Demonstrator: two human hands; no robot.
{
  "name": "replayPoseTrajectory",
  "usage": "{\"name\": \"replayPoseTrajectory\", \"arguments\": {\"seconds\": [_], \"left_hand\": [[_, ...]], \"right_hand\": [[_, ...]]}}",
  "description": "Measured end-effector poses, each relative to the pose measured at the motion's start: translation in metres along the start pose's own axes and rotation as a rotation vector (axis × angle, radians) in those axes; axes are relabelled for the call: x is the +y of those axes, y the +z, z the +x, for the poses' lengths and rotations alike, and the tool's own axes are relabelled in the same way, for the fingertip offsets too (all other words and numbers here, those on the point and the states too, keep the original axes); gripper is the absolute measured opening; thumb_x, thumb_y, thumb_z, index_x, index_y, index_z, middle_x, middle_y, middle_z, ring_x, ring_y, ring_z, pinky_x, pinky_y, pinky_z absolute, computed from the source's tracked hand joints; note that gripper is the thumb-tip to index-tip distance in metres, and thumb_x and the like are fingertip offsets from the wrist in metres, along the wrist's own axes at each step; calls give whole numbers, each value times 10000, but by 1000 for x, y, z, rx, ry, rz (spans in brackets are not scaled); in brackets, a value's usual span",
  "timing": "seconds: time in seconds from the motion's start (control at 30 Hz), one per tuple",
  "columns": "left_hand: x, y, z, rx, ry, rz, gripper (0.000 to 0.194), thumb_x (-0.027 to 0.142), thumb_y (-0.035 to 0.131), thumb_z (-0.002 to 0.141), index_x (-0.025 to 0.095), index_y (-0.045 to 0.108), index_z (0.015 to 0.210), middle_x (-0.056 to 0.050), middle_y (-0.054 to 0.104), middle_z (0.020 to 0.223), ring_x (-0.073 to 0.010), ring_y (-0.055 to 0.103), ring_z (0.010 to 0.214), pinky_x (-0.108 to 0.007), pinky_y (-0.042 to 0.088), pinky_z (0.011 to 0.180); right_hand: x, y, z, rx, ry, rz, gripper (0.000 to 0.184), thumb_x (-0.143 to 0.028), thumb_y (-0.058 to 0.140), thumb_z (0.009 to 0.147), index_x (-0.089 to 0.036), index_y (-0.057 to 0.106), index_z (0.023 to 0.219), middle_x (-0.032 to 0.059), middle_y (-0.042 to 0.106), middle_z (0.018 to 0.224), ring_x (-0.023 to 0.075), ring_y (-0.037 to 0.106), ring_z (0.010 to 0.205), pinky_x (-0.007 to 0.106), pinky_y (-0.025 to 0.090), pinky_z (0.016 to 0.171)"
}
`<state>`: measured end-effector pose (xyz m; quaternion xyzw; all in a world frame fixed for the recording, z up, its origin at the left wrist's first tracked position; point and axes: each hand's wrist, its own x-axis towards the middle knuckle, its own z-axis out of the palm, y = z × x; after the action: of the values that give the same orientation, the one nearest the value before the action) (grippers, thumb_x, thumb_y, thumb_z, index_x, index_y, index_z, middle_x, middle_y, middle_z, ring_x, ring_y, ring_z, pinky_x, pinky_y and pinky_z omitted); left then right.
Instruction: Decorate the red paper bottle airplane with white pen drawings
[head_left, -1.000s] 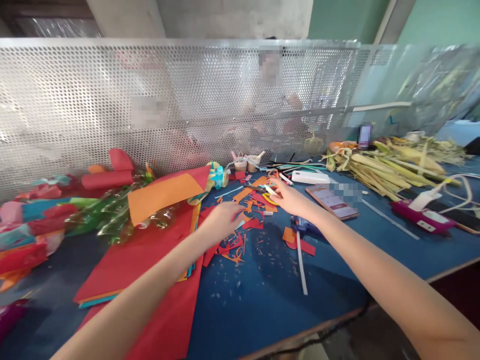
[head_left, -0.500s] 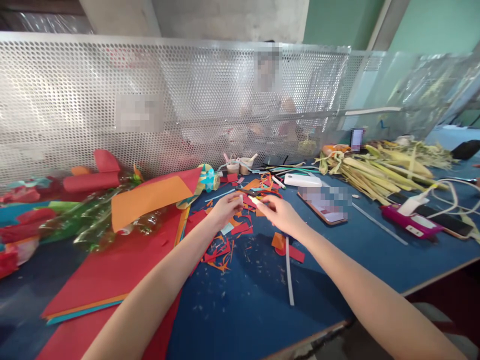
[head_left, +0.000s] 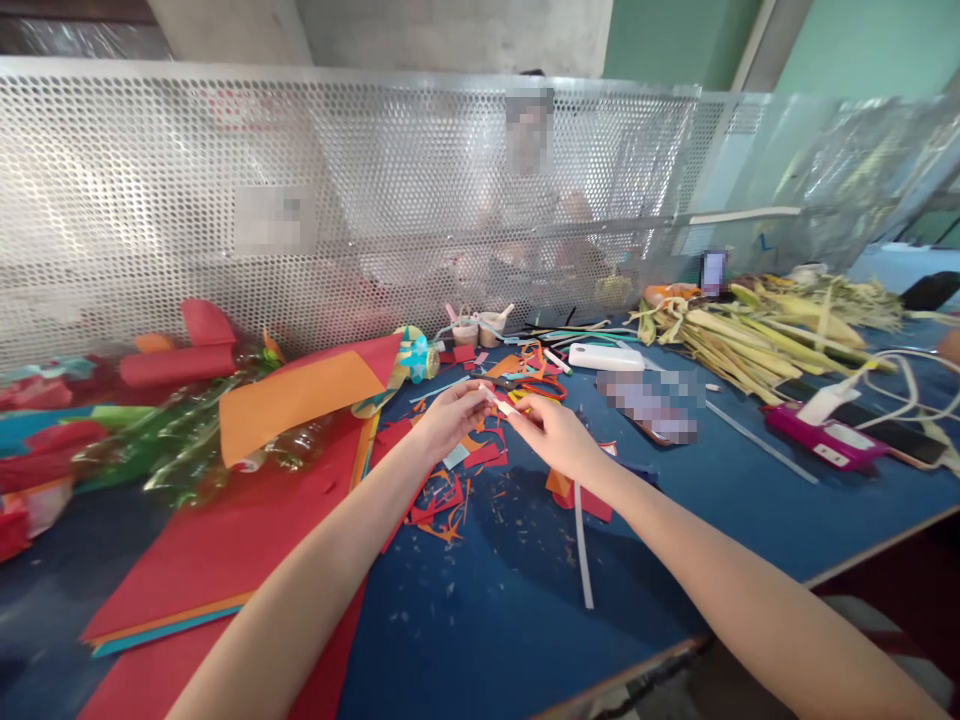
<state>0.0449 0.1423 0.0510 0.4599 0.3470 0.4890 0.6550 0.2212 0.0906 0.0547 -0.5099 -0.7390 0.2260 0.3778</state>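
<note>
Over the middle of the blue table, my left hand (head_left: pixel 452 418) pinches a tiny white piece (head_left: pixel 487 393) between thumb and fingers. My right hand (head_left: pixel 553 432) is closed on a small white stick-like piece (head_left: pixel 505 407), pointing toward the left fingertips. The two white pieces are close together; whether they touch or are one thing I cannot tell. Beneath and around my hands lie red and orange paper scraps (head_left: pixel 486 455). Orange-handled scissors (head_left: pixel 551 386) lie just behind my right fingers. A narrow white strip (head_left: pixel 582 550) lies below my right wrist.
Red paper sheets (head_left: pixel 247 550), an orange sheet (head_left: pixel 300 405) and clear plastic bottles (head_left: pixel 187 460) occupy the left. A phone (head_left: pixel 651 408), a magenta power strip (head_left: pixel 825 440) and dried husks (head_left: pixel 750 350) are right. Behind a perforated screen (head_left: pixel 420 200) sits another person.
My hands have come slightly closer together, the white pieces now nearly meeting. My right hand has shifted a little left and down.
</note>
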Motion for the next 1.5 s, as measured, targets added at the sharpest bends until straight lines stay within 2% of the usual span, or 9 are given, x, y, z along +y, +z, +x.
{"name": "replayPoseTrajectory", "arguments": {"seconds": [0.27, 0.47, 0.6, 0.73, 0.97, 1.1, 1.2, 1.3, 1.5], "left_hand": [[-2, 3, 1, -7, 36, 59, 205, 264, 836, 658, 160, 712, 783, -5, 713, 761, -101, 664, 711, -245, 527, 789], [-5, 1, 1, 5, 131, 188, 305, 378, 855, 612, 163, 734, 792, -25, 736, 779, -145, 678, 738, -293, 545, 776], [-3, 2, -1, 6, 181, 344, 306, 420, 811, 664, 169, 746, 826, -47, 747, 784, -172, 690, 736, -318, 554, 746], [8, 1, -4, 30, 206, 604, 192, 337, 737, 751, 172, 754, 849, -57, 759, 788, -200, 707, 741, -336, 559, 748], [60, -49, -49, 268, 203, 1255, 255, 296, 604, 825, 162, 731, 1001, -100, 757, 988, -255, 696, 943, -362, 514, 909], [86, -98, -80, 569, 153, 1594, 443, 316, 555, 828, 115, 612, 1219, -175, 604, 1311, -341, 481, 1294, -469, 323, 1115], [88, -122, -94, 652, 35, 1768, 601, 369, 614, 769, 79, 543, 1290, -219, 580, 1317, -398, 458, 1297, -510, 349, 1078], [81, -127, -101, 655, -35, 1887, 558, 354, 553, 817, 118, 518, 1322, -178, 592, 1312, -341, 492, 1278, -431, 386, 1054], [82, -107, -77, 702, -116, 1999, 576, 363, 589, 842, 83, 493, 1337, -229, 604, 1212, -381, 548, 1182, -482, 442, 969]], "right_hand": [[5, 2, 1, -4, -1, 53, 158, -353, 475, 905, -208, 532, 883, 24, 657, 739, 166, 596, 610, 258, 408, 567], [3, 8, -5, 23, -95, 51, 135, -334, 407, 929, -234, 416, 838, -13, 547, 673, 167, 551, 577, 268, 401, 577], [2, 11, -6, 31, -128, 59, 167, -363, 371, 934, -238, 408, 828, -15, 519, 660, 167, 525, 550, 273, 398, 553], [10, 8, 0, -26, -63, 95, 193, -392, 402, 923, -220, 476, 876, 45, 632, 747, 204, 626, 660, 307, 478, 624], [36, -5, 18, -52, -34, -352, 348, -123, 476, 868, -162, 557, 1204, 165, 665, 1167, 271, 655, 1056, 367, 504, 883], [46, 2, 40, -89, -34, -580, 524, -29, 452, 843, -118, 515, 1355, 197, 669, 1121, 304, 661, 1020, 393, 494, 886], [52, 10, 62, -92, -22, -602, 509, -29, 486, 829, -105, 557, 1327, 224, 663, 1134, 320, 650, 1036, 393, 492, 873], [57, 18, 79, -73, -22, -590, 422, -64, 520, 830, -94, 624, 1238, 217, 678, 1116, 318, 655, 1015, 391, 495, 866], [51, 25, 79, 12, -108, -548, 286, -174, 561, 837, -163, 695, 1091, 165, 683, 1089, 317, 614, 1083, 438, 462, 953]]}}
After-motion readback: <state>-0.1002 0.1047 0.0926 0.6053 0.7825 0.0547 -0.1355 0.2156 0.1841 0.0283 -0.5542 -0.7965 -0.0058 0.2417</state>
